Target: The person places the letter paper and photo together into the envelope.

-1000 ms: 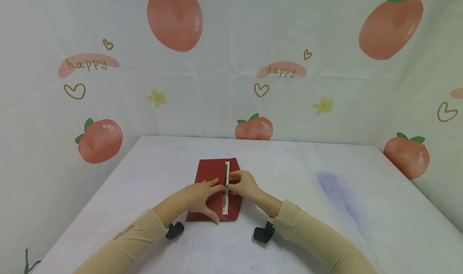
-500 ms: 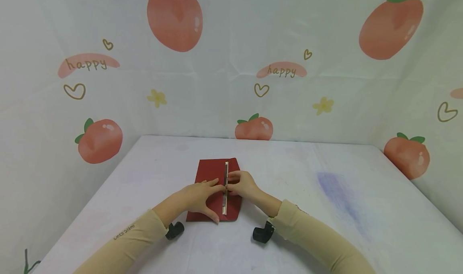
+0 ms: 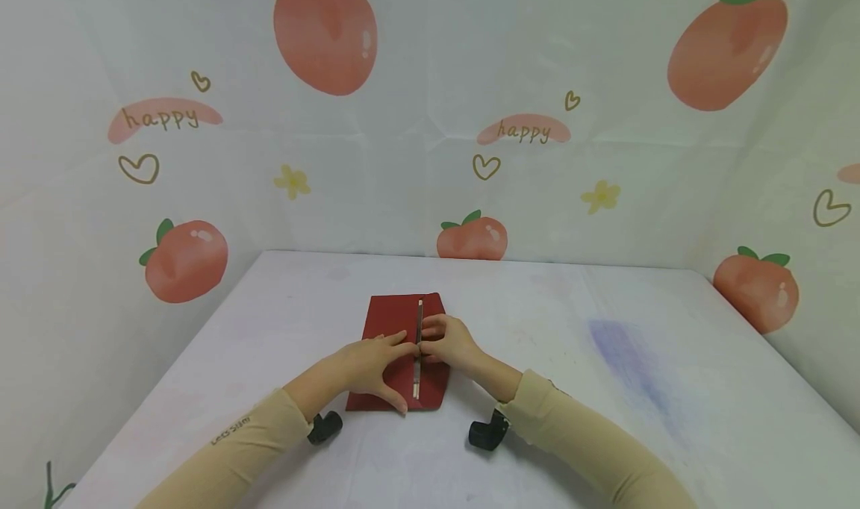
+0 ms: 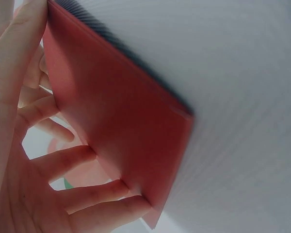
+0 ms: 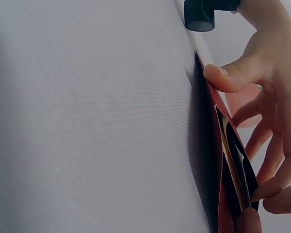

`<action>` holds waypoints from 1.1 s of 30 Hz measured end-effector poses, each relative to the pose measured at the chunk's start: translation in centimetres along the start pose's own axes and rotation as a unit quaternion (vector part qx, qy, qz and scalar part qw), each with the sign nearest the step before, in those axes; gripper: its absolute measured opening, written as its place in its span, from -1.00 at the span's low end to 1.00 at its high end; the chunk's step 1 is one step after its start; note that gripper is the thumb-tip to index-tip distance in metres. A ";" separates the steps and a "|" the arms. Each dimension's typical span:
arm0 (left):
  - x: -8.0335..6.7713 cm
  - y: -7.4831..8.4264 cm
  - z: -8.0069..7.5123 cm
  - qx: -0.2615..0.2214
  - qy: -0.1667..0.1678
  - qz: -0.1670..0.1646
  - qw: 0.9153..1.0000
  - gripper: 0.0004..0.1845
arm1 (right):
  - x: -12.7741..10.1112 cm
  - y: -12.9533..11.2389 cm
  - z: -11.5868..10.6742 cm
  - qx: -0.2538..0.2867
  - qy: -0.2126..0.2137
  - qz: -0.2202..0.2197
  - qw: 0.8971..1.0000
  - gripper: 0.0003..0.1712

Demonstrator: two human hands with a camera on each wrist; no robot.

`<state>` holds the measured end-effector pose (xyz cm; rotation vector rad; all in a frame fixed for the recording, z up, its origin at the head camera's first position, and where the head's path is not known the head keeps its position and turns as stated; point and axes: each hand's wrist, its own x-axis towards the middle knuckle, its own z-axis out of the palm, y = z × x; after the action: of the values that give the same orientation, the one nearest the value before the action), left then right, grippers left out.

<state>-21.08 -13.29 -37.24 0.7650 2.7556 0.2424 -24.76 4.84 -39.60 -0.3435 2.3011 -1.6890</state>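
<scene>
A red paper envelope lies on the table, its opening toward the right. A thin strip of a paper slip shows along that opening; the rest is inside the envelope. My left hand rests on the envelope with fingers spread, the index finger reaching the opening's edge. In the left wrist view its fingertips press the red envelope. My right hand pinches the slip's edge at the opening. The right wrist view shows the slip's pale edges between the envelope's dark inner walls. Whether there are several slips, I cannot tell.
A white-covered table spreads around the envelope, with a purple smudge on the right. A white curtain printed with fruit hangs behind. Black wrist camera housings sit under both forearms.
The slip's visible strip has narrowed as it slid left into the envelope. My right hand has shifted slightly left with it; the left hand and envelope have stayed in place.
</scene>
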 end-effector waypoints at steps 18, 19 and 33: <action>-0.1 0.1 -0.2 -0.002 -0.006 -0.002 1.000 -0.02 | 0.3 0.3 0.0 0.013 -0.021 0.000 1.000 -0.48; -0.1 0.1 -0.2 -0.002 -0.006 -0.002 1.000 -0.02 | 0.3 0.3 0.0 0.015 -0.022 0.001 1.000 -0.48; 0.0 0.1 -0.2 -0.002 -0.007 -0.005 1.000 -0.02 | 0.1 0.3 -0.1 0.015 -0.035 -0.004 0.999 -0.48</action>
<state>-21.09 -13.18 -37.07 0.7487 2.7436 0.2390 -24.93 4.94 -39.87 -0.3991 2.2252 -1.6845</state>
